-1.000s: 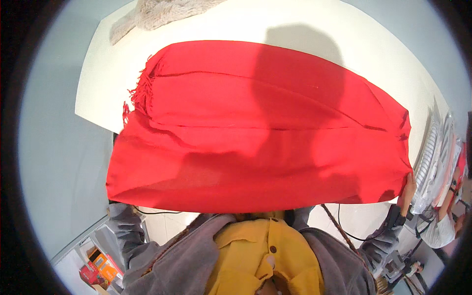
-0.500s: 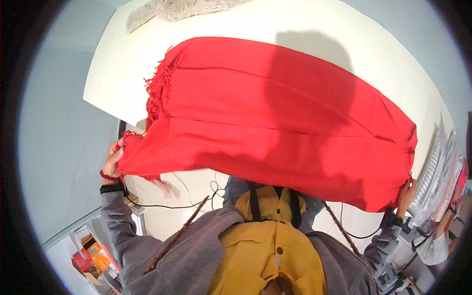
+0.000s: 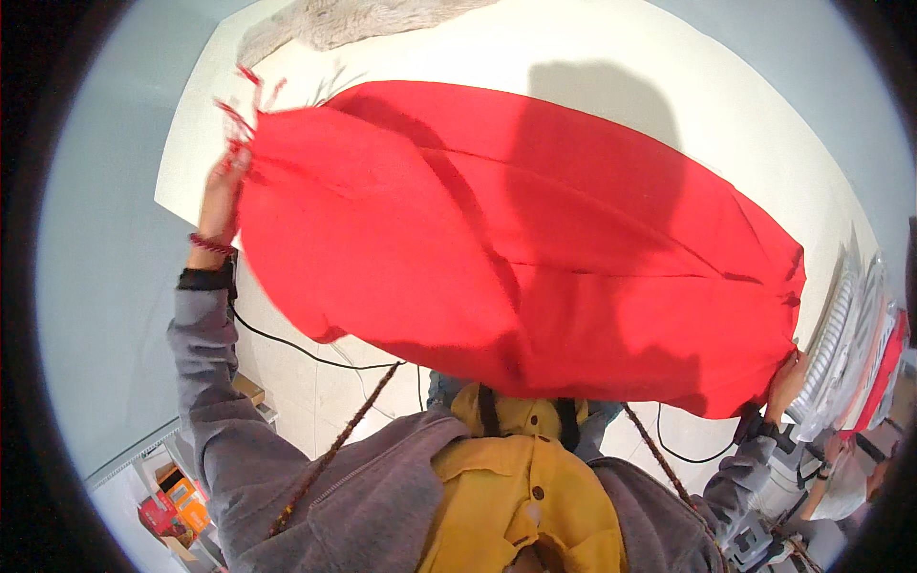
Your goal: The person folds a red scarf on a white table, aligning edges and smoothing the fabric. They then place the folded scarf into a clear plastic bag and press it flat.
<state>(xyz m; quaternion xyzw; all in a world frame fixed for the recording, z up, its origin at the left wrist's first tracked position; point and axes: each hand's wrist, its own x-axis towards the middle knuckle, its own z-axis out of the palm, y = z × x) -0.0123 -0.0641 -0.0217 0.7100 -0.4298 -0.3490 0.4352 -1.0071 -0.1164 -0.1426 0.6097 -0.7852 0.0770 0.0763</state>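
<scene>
A wide red fringed shawl (image 3: 611, 325) stretches across the white table (image 3: 430, 57), with long creases running along it. My left hand (image 3: 227, 172) is closed on its left fringed corner, raised over the table's left side; the fingers are blurred. From there the near part of the shawl is lifted and lies slantwise over the rest. At the near right corner, my right hand (image 3: 787, 380) grips the shawl's edge, its fingers partly hidden. Most of the fringe is covered, with only some strands sticking out by my left hand.
A grey furry item (image 3: 373, 21) lies at the table's far left. Several plastic-wrapped folded garments (image 3: 845, 353) stand at the right. Another person's arm (image 3: 823, 482) shows at lower right. Black cables (image 3: 315, 358) run over the tiled floor; boxes (image 3: 181, 506) sit at lower left.
My left hand has moved up and away from me, carrying the shawl's left corner over the fringed end. My right hand has stayed almost in place at the right corner.
</scene>
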